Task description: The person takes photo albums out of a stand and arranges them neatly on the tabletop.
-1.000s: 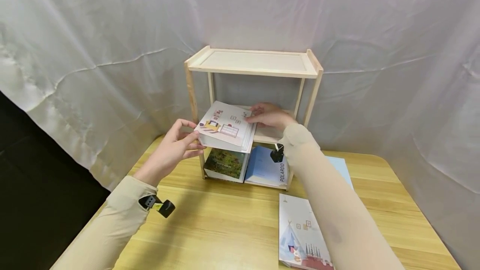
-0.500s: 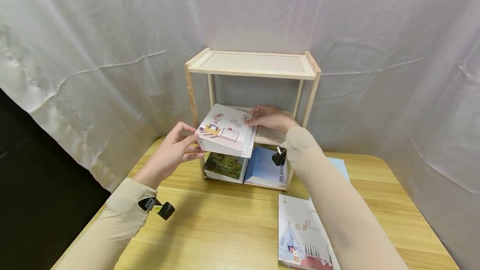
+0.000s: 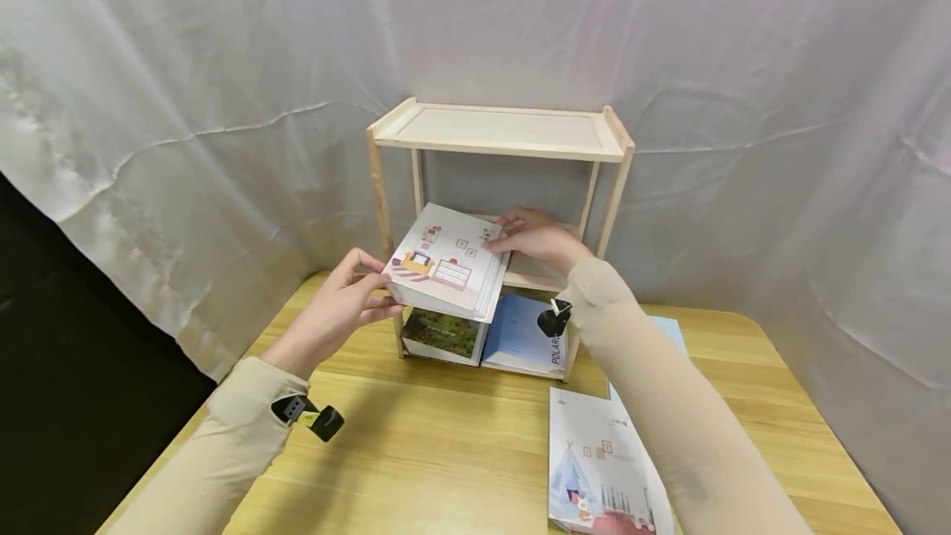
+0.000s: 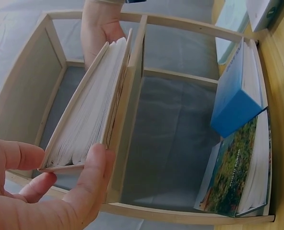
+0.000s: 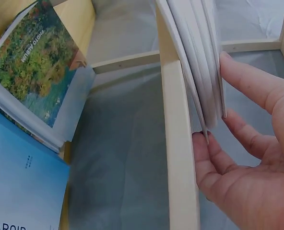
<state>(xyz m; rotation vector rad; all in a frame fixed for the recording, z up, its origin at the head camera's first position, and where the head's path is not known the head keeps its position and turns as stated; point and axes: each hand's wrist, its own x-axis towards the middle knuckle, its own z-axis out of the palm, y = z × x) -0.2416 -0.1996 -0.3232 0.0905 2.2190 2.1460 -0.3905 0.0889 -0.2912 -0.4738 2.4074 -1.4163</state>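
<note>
A white book with a room drawing on its cover (image 3: 446, 264) lies tilted at the front of the middle shelf of a small wooden rack (image 3: 499, 132). My left hand (image 3: 349, 304) pinches its near left corner, thumb under, fingers over; the left wrist view shows the page edges (image 4: 87, 122) between thumb and fingers. My right hand (image 3: 537, 238) holds the book's far right edge inside the rack; in the right wrist view the fingers (image 5: 250, 86) press the pages (image 5: 199, 57) beside the shelf rail (image 5: 178, 143).
On the bottom shelf lie a landscape photo album (image 3: 443, 333) and a blue Polaroid book (image 3: 520, 338). On the wooden table (image 3: 416, 444), right of centre, lie a white book with a tent picture (image 3: 594, 469) and a pale blue book (image 3: 664, 329). White cloth surrounds the table.
The book and both hands have barely shifted; the view has dropped slightly, and the left hand has slid a little lower along the book's near corner.
</note>
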